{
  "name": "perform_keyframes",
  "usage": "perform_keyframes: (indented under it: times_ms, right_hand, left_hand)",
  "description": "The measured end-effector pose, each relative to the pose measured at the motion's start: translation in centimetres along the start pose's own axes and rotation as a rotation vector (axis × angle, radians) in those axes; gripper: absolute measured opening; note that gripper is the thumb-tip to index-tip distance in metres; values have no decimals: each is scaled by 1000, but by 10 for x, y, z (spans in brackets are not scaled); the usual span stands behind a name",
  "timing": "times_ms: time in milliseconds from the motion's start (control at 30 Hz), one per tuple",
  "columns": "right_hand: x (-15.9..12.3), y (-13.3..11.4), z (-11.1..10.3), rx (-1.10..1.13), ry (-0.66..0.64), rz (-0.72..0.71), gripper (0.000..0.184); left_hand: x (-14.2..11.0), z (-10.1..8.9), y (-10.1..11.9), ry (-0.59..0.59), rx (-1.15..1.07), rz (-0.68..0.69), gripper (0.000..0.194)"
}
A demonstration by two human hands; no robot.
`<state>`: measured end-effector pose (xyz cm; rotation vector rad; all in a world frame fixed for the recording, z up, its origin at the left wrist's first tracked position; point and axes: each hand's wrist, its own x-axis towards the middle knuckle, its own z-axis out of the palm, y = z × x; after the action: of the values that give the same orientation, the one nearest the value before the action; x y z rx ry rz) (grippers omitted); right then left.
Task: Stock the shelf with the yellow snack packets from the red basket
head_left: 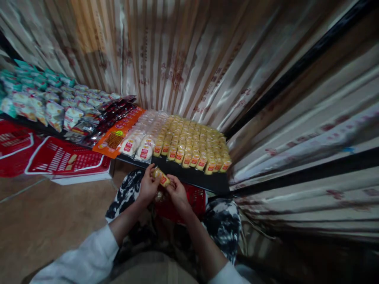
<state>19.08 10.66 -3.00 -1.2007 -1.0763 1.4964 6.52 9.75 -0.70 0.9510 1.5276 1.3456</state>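
Note:
Between my two hands is a small yellow snack cake in a clear wrapper with a red label [161, 177]. My left hand [149, 184] pinches its left end, and my right hand [177, 191] grips its right end. Just beyond my hands, rows of the same kind of yellow wrapped cakes [192, 146] stand on a black shelf [189, 173]. To their left are white round wrapped snacks [145, 149] with red labels. Under my hands, between my knees, sits a red basket [195, 199], partly hidden by my arms.
Left along the shelf are an orange package [114, 136], dark shiny packets [100, 122], white bags [72, 116] and green bags [29, 81]. Red baskets [66, 156] stand on the floor below. A pleated curtain [177, 59] hangs behind, with dark bars [284, 85] at the right.

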Motion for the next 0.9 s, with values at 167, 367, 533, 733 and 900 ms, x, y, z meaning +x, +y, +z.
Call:
perform_keyframes:
  times_ms: [167,367,533,733,900]
  right_hand:
    - [16,-7,6,-270,-37,-100,25]
    - [37,-15,16,-354,7,-232,24]
    - [53,-18,15,-695,126,-394,25]
    - [67,-11,0,-828,125,-465,29]
    - [70,-2,-3,-791,166,-508,41]
  left_hand:
    - [27,-2,6,-41,-25,46,40]
    - [48,5,11,-7,-89,10,30]
    - [67,13,11,7,56,103,31]
    - [86,18,10,79,294,329,34]
    - [89,25,5,96,398,426,34]
